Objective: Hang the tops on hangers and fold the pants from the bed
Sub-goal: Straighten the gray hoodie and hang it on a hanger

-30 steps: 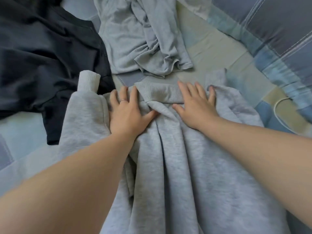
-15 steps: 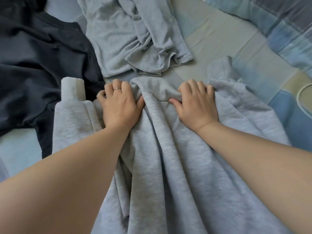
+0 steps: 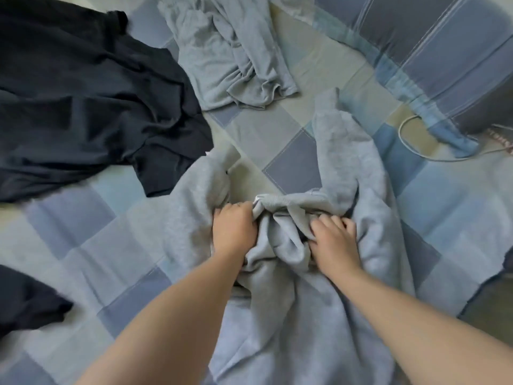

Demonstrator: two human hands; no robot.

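Note:
A light grey sweatshirt [image 3: 369, 207] lies bunched on the checked bed in front of me, its ribbed hem [image 3: 280, 201] gathered between my hands. My left hand [image 3: 233, 229] grips the fabric at the left of the hem, fingers curled into it. My right hand [image 3: 333, 240] grips the folds at the right, fingertips buried in the cloth. One sleeve reaches up to the right, the other to the left. A black top [image 3: 91, 107] is spread at the upper left. A thinner grey top [image 3: 230, 51] lies crumpled at the top centre.
The checked blue and pale green bedspread [image 3: 291, 165] covers the bed. A striped blue quilt [image 3: 433, 48] is heaped at the upper right. A white cable [image 3: 408, 145] loops at the right. Another dark garment [image 3: 25, 298] lies at the lower left.
Both hands went from lying flat on the sweatshirt to gripping it, and pulled the hem towards me. The sweatshirt has bunched up and drawn away from the other tops.

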